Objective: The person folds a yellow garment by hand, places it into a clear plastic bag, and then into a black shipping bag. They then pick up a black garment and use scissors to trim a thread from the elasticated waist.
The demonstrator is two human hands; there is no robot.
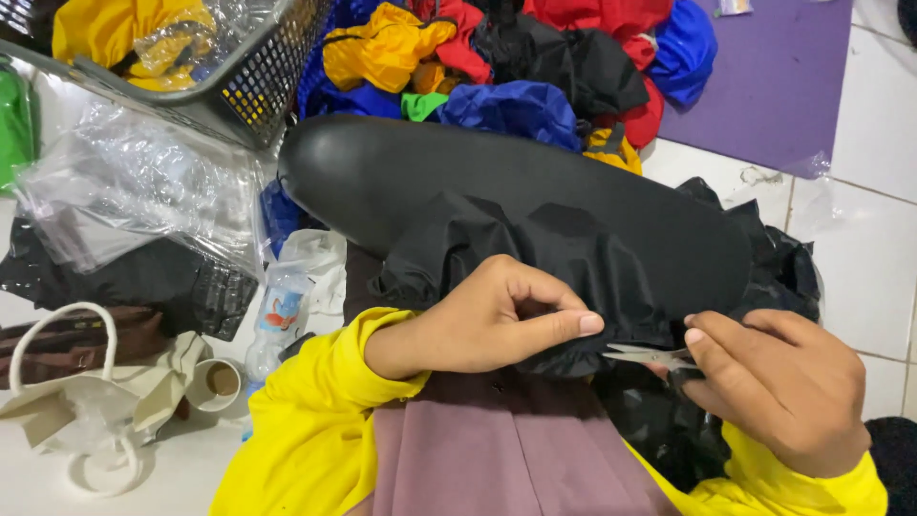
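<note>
A black fabric piece with a gathered, elastic-like edge lies over my lap and a black-clad knee. My left hand pinches the ruffled hem of this fabric between thumb and index finger. My right hand holds small metal thread snips, their blades pointing left at the hem just beside my left fingertip. Both arms wear yellow sleeves. More black fabric bunches under my right hand.
A heap of yellow, red, blue and black fabric pieces lies ahead on a purple mat. A grey plastic basket sits upper left, with clear plastic bags, a small water bottle, a tape roll and a white paper bag at left.
</note>
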